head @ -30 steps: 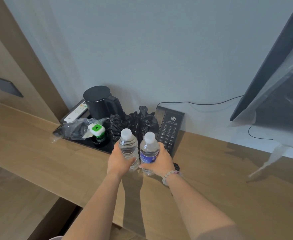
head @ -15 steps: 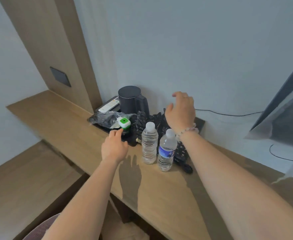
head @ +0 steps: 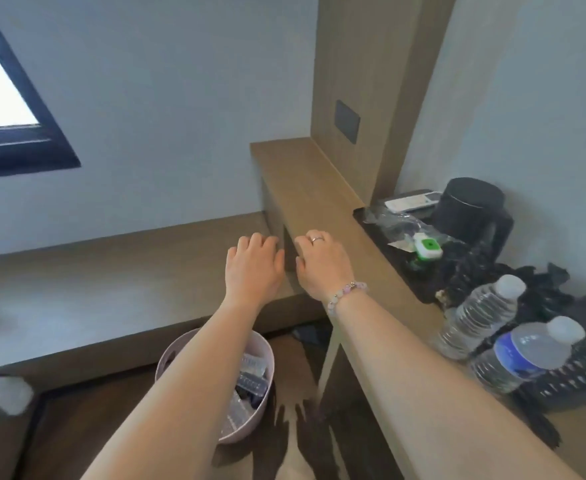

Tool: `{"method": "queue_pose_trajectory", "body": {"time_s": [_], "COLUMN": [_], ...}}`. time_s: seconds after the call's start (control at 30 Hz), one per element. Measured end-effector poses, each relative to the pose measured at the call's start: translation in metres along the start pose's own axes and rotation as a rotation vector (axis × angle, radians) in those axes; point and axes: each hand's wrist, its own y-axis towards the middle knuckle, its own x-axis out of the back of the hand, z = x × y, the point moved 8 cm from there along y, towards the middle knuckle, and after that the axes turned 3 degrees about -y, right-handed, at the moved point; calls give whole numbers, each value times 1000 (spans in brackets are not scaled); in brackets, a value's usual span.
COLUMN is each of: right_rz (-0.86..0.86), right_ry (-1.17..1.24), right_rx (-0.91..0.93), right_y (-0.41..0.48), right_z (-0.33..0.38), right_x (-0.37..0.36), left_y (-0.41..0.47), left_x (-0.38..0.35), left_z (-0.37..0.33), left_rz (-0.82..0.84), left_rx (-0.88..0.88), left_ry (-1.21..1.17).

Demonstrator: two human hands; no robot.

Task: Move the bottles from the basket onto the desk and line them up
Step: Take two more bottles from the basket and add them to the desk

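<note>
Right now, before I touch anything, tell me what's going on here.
A person is moving bottles from the pink basket on the floor onto the desk. A clear bottle and a blue-labelled bottle stand side by side on it, beside a black tray with a kettle. The left hand and right hand are held out empty, fingers loosely curled. What look like more bottles lie in the basket, partly hidden by the left forearm.

No writing is legible; the blue label [head: 508,352] on the nearer bottle [head: 526,362] is blurred.
</note>
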Motion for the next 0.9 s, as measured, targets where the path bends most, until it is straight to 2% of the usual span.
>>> {"method": "queue_pose_trajectory", "body": {"time_s": [0.2,0.43,0.6,0.9], "right_rz": [64,195,326,624], "right_ry": [56,116,130,136], "right_rx": [138,130,51,-81], "right_y": [43,87,99,51], "right_z": [94,160,178,142], "right_x": [-57,-136,-206,-372], "left_y": [-1,25,38,-8], "left_x": [-5,-36,-88,-248], "left_z": [112,224,279,361], "left_rz": [9,64,173,360], "left_rx": [167,235,193,427], "left_ry": [-15,-19,-7,-137]}}
